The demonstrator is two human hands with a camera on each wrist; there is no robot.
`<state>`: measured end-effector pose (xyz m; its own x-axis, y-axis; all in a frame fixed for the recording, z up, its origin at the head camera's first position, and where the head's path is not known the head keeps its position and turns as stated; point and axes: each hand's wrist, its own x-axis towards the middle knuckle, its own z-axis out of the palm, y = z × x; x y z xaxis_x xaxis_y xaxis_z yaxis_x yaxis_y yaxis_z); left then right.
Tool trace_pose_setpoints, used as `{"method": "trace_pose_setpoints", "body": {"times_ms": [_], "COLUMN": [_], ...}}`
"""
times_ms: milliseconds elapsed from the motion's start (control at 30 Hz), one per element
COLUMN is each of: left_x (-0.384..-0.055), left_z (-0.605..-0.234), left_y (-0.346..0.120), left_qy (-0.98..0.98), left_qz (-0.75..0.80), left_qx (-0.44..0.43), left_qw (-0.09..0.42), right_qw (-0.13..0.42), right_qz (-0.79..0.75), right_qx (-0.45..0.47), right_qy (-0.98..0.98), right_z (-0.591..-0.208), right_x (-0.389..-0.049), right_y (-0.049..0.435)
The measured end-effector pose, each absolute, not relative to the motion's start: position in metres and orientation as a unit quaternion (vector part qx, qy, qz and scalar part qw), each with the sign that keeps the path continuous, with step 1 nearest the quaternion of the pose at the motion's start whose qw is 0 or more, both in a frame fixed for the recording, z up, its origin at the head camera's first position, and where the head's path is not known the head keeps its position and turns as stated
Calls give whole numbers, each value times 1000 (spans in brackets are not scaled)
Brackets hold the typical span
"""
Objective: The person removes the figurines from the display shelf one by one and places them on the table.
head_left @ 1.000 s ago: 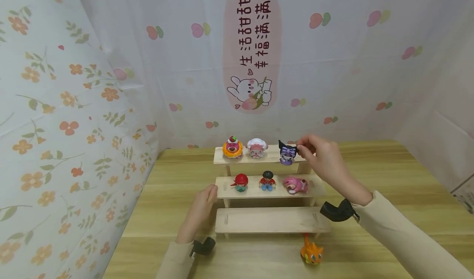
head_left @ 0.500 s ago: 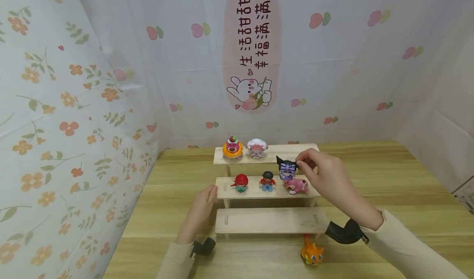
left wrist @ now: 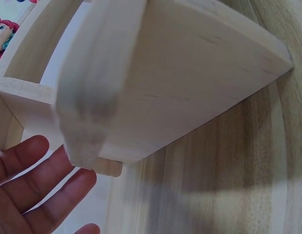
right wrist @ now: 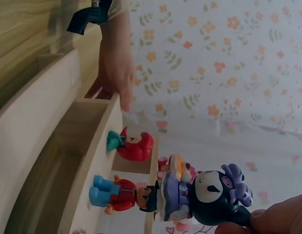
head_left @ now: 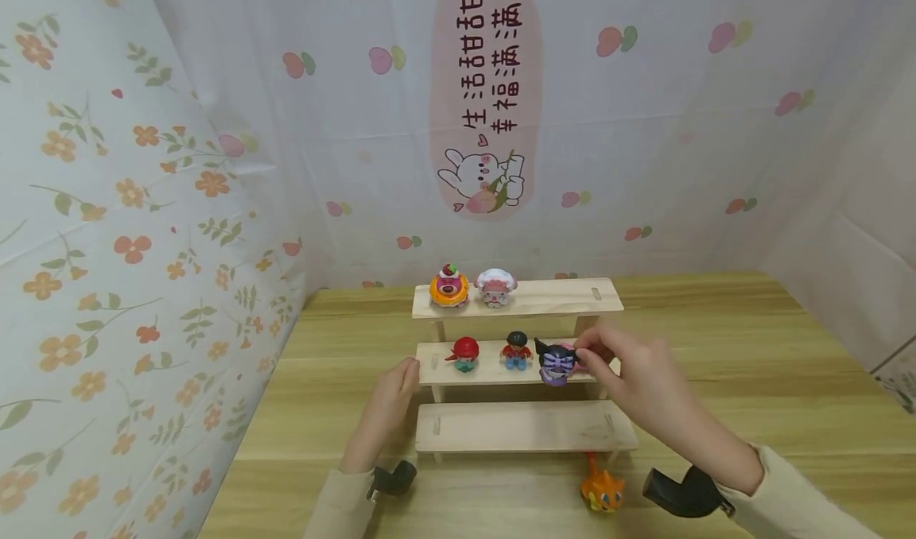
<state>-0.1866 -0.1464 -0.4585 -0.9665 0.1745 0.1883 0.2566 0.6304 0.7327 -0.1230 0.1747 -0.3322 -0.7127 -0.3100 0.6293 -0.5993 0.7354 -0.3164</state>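
In the head view, my right hand (head_left: 637, 376) pinches a purple-and-black figurine (head_left: 556, 364) by one dark ear. It hangs in front of the middle tier, partly hiding a pink lying figurine (head_left: 590, 381). The right wrist view shows the held figurine (right wrist: 209, 195) sideways, its ear between thumb and fingertip. My left hand (head_left: 390, 392) holds the left end of the wooden tiered display shelf (head_left: 515, 428) at the middle tier. In the left wrist view its fingers (left wrist: 63, 200) reach in by the wood, thumb out of sight. A red-capped figurine (head_left: 466, 353) and a black-capped figurine (head_left: 517, 351) stand on that tier.
On the top tier are a figurine with an orange ring (head_left: 449, 288) and a white-hatted figurine (head_left: 495, 288). An orange figurine (head_left: 603, 491) sits on the wooden table (head_left: 716, 324) before the shelf. A patterned curtain (head_left: 358, 165) hangs behind.
My right hand has brought the purple-and-black figurine down from the top tier to the front of the middle tier. The left hand stays at the shelf's left end.
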Motion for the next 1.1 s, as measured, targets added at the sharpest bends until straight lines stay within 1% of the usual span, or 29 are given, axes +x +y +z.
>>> {"method": "trace_pose_setpoints", "body": {"times_ms": [367,667,900,1100], "left_x": [-187,-187,-187,-186], "left_z": [-460,-461,-462,-462], "left_y": [-146,-146,-146,-146], "left_qy": [-900,-894,-898,-898], "left_qz": [-417,-432,-423,-421], "left_qx": [-117,-108,-113,-114], "left_qw": [46,43,55,59], "right_qw": [238,241,256,241], "right_qz": [267,279,297,324], "right_qx": [237,232,231,231], "right_qy": [-903,-900,-890,-885], "right_z": [-345,-365,-388,-408], "right_x": [-103,-91,-83,-76], "right_y": [179,178,174,172]}}
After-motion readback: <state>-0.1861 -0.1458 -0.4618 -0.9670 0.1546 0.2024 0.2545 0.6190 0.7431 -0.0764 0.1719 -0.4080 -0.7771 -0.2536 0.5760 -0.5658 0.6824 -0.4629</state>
